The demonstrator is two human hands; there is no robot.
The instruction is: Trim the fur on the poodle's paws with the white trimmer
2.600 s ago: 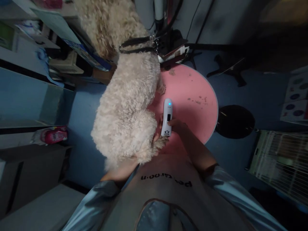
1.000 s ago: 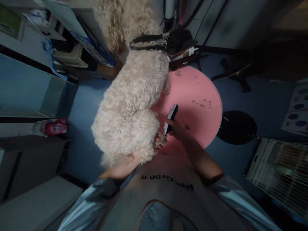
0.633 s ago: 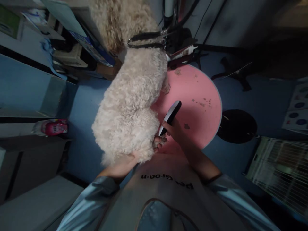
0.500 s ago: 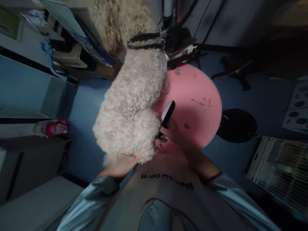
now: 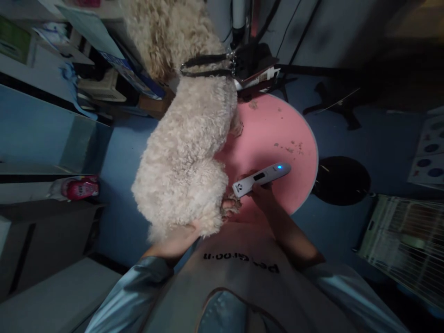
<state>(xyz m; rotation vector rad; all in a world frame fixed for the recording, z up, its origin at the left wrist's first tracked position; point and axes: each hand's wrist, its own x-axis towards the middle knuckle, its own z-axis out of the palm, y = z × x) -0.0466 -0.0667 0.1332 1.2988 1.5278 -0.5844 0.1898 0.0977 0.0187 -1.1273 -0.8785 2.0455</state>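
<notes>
A curly cream-coloured dog stands on a round pink table. From beneath the dog's hind end, my left hand reaches through the fur, and its fingertips are closed around a hind paw. Fur hides most of that hand. My right hand grips a white hair clipper with a small dark display and a lit blue light. Its head end is right beside the paw; whether the two touch, I cannot tell.
A black strap loops around the dog's front part near an upright pole. Clumps of cut hair lie on the tabletop. To the right are a black round stool and a wire cage.
The clipper has turned from pointing up beside the leg to lying rightward, its face and blue light now showing. My right hand has shifted slightly right. My left hand stays at the paw.
</notes>
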